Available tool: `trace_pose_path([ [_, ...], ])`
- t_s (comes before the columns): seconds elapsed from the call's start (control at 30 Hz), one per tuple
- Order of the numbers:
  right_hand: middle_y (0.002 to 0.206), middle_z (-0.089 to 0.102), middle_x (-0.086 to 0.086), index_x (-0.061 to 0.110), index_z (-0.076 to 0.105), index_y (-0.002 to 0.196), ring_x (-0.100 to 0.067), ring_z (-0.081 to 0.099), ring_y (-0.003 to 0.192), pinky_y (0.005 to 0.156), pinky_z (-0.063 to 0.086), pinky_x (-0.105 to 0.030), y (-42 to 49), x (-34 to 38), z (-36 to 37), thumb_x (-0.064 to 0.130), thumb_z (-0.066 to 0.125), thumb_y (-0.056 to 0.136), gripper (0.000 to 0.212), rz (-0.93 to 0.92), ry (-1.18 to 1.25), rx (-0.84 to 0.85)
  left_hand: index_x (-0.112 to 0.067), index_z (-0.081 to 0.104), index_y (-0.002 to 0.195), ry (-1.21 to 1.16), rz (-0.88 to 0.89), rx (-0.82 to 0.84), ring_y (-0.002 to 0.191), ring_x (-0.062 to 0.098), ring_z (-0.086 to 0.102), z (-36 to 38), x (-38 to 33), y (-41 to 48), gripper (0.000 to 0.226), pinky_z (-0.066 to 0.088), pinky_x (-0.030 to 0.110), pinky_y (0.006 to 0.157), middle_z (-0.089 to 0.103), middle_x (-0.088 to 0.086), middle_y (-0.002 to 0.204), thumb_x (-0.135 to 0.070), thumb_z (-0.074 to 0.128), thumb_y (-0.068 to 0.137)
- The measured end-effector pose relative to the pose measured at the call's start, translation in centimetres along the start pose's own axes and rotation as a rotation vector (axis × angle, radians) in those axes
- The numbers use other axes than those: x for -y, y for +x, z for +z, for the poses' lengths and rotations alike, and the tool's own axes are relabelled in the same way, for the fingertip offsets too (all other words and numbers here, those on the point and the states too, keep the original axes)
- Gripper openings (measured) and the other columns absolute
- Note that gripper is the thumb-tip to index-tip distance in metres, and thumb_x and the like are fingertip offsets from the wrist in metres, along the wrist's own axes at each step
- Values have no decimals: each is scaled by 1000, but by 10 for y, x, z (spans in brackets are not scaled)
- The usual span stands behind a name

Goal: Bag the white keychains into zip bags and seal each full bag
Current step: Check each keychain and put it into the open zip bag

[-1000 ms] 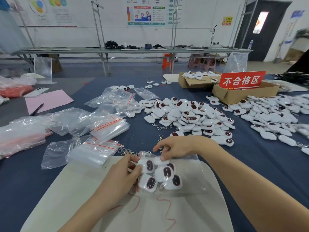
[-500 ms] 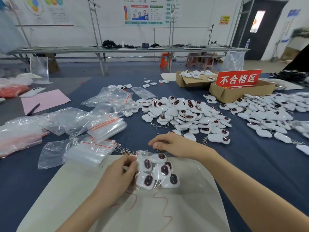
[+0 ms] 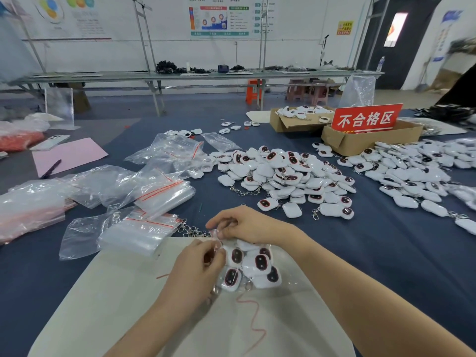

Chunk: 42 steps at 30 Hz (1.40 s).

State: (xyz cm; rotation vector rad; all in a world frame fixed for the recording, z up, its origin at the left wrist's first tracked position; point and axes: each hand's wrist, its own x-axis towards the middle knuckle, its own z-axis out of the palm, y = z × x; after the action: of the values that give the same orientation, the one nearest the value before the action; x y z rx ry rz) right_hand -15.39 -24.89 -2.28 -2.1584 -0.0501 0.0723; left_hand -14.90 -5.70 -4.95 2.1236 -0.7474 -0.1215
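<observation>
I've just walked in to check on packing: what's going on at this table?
A person is packing. The left hand and right hand both pinch the top of a zip bag filled with white keychains, lying on a pale mat, apparently closing it. A heap of loose keychains waits beyond on the blue cloth, with empty bags stacked to the left.

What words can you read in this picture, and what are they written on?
"不合格区": white letters on the red sign standing in the cardboard box.
Wall poster with coloured charts: its print is too blurred to read.
Yellow notice on the wall: too small to read.
Blue wall sign at the right: too blurred to read.
Zip bag of keychains: no words show on it.
</observation>
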Motion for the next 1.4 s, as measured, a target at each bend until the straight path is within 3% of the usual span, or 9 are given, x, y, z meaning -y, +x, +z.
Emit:
trace_pose_path([
  [0.13, 93, 70, 9, 22, 71, 120, 8, 62, 82, 81, 45, -6, 0, 0, 1, 11, 67, 95, 28, -5, 10, 12, -16, 65, 76, -36, -61, 14, 50, 9, 52, 3, -1, -2, 23, 47, 27, 59, 62, 1, 58, -19, 57, 97],
  [0.37, 94, 76, 7, 30, 70, 110, -5, 68, 85, 76, 52, -18, -4, 3, -16, 16, 57, 102, 20, 42, 233, -142, -21, 64, 93, -274, -143, -35, 61, 11, 68, -2, -1, -5, 13, 46, 11, 53, 77, -8, 80, -18, 55, 102],
  [0.5, 91, 74, 10, 29, 68, 110, -4, 66, 79, 72, 53, -18, -3, 2, -31, 14, 51, 104, 23, 73, 278, -315, -25, 59, 97, -273, -156, 32, 77, 8, 71, -2, 6, -7, 12, 54, 23, 72, 78, -14, 89, -25, 51, 105],
  [0.67, 93, 72, 9, 29, 70, 109, -4, 62, 79, 73, 47, -16, 0, -12, -36, 14, 55, 99, 23, 109, 181, -469, -22, 66, 86, -368, -168, 124, 65, 18, 63, -16, 13, 5, 23, 47, 37, 66, 76, 0, 86, -36, 55, 100],
  [0.8, 122, 62, 7, 25, 66, 128, -14, 63, 97, 73, 41, -7, 6, -27, -31, 14, 49, 101, 33, 193, -41, -569, -24, 66, 88, -139, -128, -44, 64, 6, 66, -32, 24, 32, 24, 48, 36, 70, 73, -14, 82, -34, 51, 103],
  [0.93, 155, 30, -15, 18, 45, 148, -28, 55, 121, 106, 41, -32, 16, -35, -24, 14, 47, 101, 48, 324, -156, -600, -26, 63, 91, -42, -94, -31, 78, 10, 68, -24, 20, 68, 18, 52, 36, 78, 72, -9, 80, -34, 51, 103],
  [1.07, 147, 51, -8, 17, 50, 146, -23, 59, 118, 103, 48, -41, 16, -39, -21, 9, 44, 100, 47, 313, -34, -743, -22, 60, 115, 120, -23, 47, 89, 3, 60, -3, 11, 109, 18, 41, 26, 74, 62, -18, 96, -32, 52, 103],
  [1.2, 135, 63, 1, 21, 58, 138, -18, 60, 120, 106, 48, -40, 12, -46, -14, 6, 40, 100, 45, 313, 127, -890, -16, 45, 144, 332, 17, 181, 118, 24, 58, 19, 1, 148, 45, 45, 37, 100, 53, 7, 135, -36, 49, 104],
  [1.4, 112, 61, 12, 25, 61, 130, -26, 67, 106, 95, 54, -51, 17, -52, -14, 12, 37, 101, 39, 315, 217, -962, -26, 34, 152, 401, 34, 210, 121, 37, 57, 50, -16, 187, 55, 48, 46, 99, 40, 13, 147, -53, 39, 104],
])
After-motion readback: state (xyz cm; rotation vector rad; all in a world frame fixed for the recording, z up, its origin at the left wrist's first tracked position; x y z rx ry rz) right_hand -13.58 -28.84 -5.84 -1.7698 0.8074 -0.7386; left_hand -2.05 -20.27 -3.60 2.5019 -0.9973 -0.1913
